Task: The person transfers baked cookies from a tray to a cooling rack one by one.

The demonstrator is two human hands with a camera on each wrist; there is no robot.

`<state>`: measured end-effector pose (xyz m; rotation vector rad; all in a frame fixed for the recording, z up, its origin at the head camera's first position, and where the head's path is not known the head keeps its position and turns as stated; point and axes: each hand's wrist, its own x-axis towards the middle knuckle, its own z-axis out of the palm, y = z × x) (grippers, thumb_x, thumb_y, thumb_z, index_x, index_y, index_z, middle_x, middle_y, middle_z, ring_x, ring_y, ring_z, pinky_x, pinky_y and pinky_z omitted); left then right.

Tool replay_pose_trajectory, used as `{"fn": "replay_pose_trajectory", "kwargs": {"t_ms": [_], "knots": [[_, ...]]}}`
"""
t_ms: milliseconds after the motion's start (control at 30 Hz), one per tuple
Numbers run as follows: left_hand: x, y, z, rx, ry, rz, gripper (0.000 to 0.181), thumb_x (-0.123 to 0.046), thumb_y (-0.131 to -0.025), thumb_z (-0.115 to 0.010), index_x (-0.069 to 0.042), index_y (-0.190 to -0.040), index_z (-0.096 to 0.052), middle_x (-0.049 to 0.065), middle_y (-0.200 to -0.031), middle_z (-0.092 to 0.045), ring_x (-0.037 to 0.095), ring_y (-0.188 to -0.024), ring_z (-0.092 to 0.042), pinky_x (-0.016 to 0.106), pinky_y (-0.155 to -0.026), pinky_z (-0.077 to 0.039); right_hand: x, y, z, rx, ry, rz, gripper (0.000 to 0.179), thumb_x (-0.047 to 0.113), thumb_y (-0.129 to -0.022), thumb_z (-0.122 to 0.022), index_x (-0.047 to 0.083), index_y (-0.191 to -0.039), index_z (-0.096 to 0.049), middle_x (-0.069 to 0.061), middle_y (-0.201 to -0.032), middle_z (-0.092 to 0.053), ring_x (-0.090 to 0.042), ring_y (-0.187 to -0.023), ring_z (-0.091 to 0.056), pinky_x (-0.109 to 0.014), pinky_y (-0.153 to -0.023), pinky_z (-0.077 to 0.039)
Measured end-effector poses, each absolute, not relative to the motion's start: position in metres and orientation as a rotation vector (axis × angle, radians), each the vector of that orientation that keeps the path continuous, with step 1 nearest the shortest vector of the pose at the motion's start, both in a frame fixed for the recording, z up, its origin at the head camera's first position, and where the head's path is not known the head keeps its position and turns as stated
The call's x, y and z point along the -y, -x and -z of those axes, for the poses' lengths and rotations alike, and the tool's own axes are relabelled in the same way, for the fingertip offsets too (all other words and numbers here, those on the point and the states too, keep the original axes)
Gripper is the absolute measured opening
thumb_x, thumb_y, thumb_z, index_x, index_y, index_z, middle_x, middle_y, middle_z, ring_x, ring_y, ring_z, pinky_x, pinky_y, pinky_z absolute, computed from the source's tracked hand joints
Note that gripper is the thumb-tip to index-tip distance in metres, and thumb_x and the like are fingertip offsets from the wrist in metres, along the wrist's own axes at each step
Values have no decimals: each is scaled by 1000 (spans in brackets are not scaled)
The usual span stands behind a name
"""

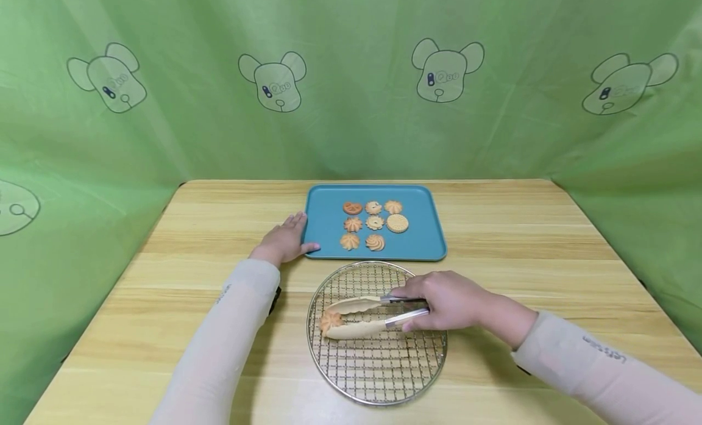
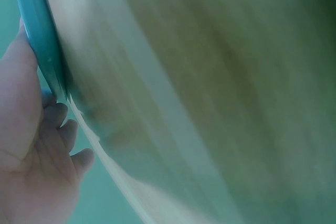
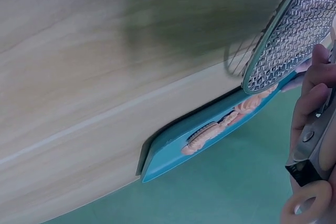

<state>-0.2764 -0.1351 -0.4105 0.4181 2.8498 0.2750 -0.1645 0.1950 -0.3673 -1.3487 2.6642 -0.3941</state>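
Note:
My right hand [image 1: 452, 300] grips the metal handles of a pair of tongs [image 1: 356, 330] with beige tips, above a round wire rack [image 1: 382, 403]. Between the tong tips, over the rack's left side, is a flower-shaped cookie [image 1: 330, 321]. Beyond the rack lies a blue tray [image 1: 323, 224] with several cookies in rows, among them a swirled cookie [image 1: 375, 242] and a round cookie [image 1: 397, 223]. My left hand [image 1: 282, 237] rests at the tray's left edge, thumb over its front left corner. In the right wrist view the tongs' handle end [image 3: 310, 153] shows, but the tips do not.
A wooden table [image 1: 521, 242] carries the tray and the rack, which stand close together, rack nearer me. A green curtain [image 1: 351, 138] printed with bear heads hangs behind the table and along both sides.

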Motion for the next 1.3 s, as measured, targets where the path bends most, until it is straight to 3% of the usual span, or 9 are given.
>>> {"fn": "replay_pose_trajectory", "kwargs": {"t_ms": [600, 867, 1100, 1200, 1300], "knots": [[137, 279, 415, -2866, -450, -264, 88, -57, -94, -46, -1, -152, -10, 13, -158, -8, 29, -144, -8, 47, -115, -15, -196, 164, 367, -2676, 1347, 347, 70, 52, -77, -73, 5, -127, -62, 1, -111, -66, -12, -93, -62, -36, -81, -54], [136, 278, 412, -2866, -456, -266, 88, -56, -94, -46, -1, -151, -10, 14, -158, -8, 29, -144, -8, 45, -115, -14, -196, 163, 367, -2672, 1308, 363, 76, 54, -76, -73, 3, -130, -58, 6, -96, -64, -8, -77, -58, -31, -70, -53], [136, 278, 411, -2869, -457, -259, 88, -56, -94, -46, 0, -151, -10, 14, -157, -8, 29, -144, -8, 44, -115, -14, -197, 163, 369, -2720, 1250, 292, 93, 65, -74, -68, 1, -138, -48, -8, -116, -63, -21, -98, -62, -44, -85, -52], [136, 278, 411, -2873, -457, -260, 88, -56, -93, -46, 0, -151, -10, 14, -158, -9, 29, -144, -9, 43, -115, -14, -197, 163, 368, -2728, 1222, 293, 98, 68, -73, -67, 1, -140, -44, -8, -114, -63, -21, -96, -61, -44, -83, -53], [136, 278, 411, -2876, -457, -265, 89, -57, -93, -46, 0, -151, -11, 14, -157, -9, 29, -143, -9, 43, -115, -14, -196, 163, 366, -2736, 1201, 302, 100, 68, -72, -68, 0, -141, -42, 3, -101, -62, -11, -81, -56, -36, -71, -52]]}}
